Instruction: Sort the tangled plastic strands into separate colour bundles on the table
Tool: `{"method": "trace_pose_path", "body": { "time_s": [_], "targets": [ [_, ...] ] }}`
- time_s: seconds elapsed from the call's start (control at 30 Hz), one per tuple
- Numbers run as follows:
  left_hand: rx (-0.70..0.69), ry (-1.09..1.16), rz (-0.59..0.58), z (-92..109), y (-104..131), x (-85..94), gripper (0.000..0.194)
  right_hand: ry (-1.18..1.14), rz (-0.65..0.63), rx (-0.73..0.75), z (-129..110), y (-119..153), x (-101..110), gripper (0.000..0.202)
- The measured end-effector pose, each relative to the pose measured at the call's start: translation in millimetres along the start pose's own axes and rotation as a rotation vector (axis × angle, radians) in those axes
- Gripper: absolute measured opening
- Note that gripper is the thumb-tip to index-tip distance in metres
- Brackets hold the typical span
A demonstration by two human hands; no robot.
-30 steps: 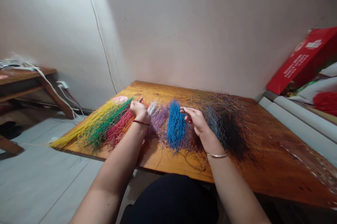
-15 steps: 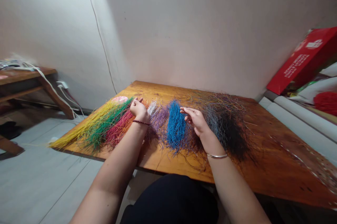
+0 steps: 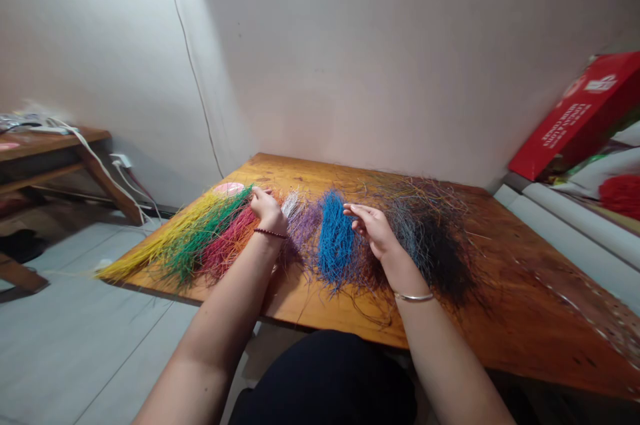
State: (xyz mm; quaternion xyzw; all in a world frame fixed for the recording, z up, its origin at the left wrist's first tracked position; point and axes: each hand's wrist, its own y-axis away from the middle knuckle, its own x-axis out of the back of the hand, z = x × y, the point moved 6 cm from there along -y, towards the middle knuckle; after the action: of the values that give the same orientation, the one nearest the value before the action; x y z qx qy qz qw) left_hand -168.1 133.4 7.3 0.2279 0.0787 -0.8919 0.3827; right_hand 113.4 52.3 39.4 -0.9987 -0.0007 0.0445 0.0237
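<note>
Bundles of thin coloured strands lie side by side on a wooden table. My left hand [image 3: 269,208], with a dark bead bracelet, is above the red strands [image 3: 231,230] and orange strands [image 3: 243,238]. Its curled fingertips are by the upper end of the green strands [image 3: 200,238]; whether a strand is between them is hidden. Just right of the blue bundle [image 3: 334,242], my right hand [image 3: 370,228], wearing a metal bangle, has its fingers and thumb drawn together. Anything in that pinch is too thin to make out.
Yellow strands [image 3: 150,242] reach the table's left corner. White strands [image 3: 291,204], purple strands [image 3: 303,225], grey strands [image 3: 406,228] and black strands [image 3: 443,258] lie across the wooden table [image 3: 505,292]. A red box [image 3: 565,115] and white rolls [image 3: 585,238] are at the right.
My left hand has turned and its fingers have bent down toward the strands, with a slight shift to the right. My right hand stays almost in place.
</note>
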Motion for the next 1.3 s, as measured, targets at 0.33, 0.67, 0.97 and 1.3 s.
{"method": "trace_pose_path", "body": {
  "time_s": [0.33, 0.67, 0.97, 1.3],
  "targets": [
    [0.052, -0.022, -0.268, 5, 29, -28.4, 0.038, 0.015, -0.013, 0.015, 1, -1, 1, 0.035],
    [-0.892, -0.969, -0.804, 25, 116, -54.5, 0.048, 0.012, -0.016, 0.006, 2, -2, -1, 0.036],
    [-1.092, -1.153, -1.035, 8, 147, -57.3, 0.048, -0.001, -0.024, 0.008, 3, -3, -1, 0.035],
    [-1.102, -1.125, -1.047, 10, 151, -56.7, 0.048, 0.010, -0.017, 0.048, -13, -1, 4, 0.031]
  ]
}}
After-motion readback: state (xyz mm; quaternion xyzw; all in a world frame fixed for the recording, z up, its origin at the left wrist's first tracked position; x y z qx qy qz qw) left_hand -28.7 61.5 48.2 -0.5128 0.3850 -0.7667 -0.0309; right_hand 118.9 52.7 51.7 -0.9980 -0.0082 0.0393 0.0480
